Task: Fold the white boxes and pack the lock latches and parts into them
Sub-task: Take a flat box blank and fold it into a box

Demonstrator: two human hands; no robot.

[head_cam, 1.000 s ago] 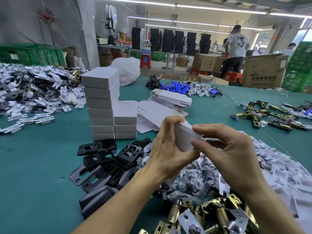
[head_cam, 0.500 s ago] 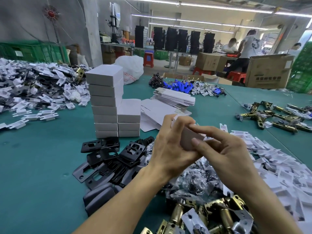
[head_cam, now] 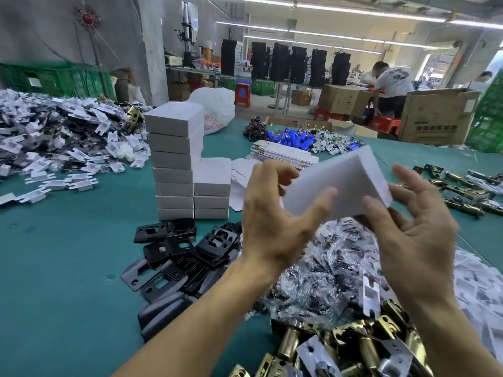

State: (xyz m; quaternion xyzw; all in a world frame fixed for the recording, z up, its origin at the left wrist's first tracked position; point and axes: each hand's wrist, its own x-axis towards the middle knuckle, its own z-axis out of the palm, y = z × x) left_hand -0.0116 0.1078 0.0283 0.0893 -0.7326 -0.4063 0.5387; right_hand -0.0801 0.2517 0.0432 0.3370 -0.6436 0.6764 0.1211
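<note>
Head view, from the left: stacked boxes [head_cam: 174, 159] stood on the green table [head_cam: 68, 254], with black plates [head_cam: 190, 248] in front. Above bagged parts [head_cam: 326, 273], the left hand [head_cam: 272, 221] pinched a tilted white box [head_cam: 345, 183]. The right hand [head_cam: 416, 227], fingers spread, touched its lower edge with the thumb.

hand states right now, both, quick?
Left hand: holding the white box, thumb in front, fingers curled behind.
Right hand: open, fingers spread, thumb touching the white box's lower corner.

No text is reading clearly anywhere. Dark print is showing on the carton [head_cam: 435, 115] at two o'clock, too blurred. Red print is smearing on the bag [head_cam: 217, 104] at twelve o'clock.
</note>
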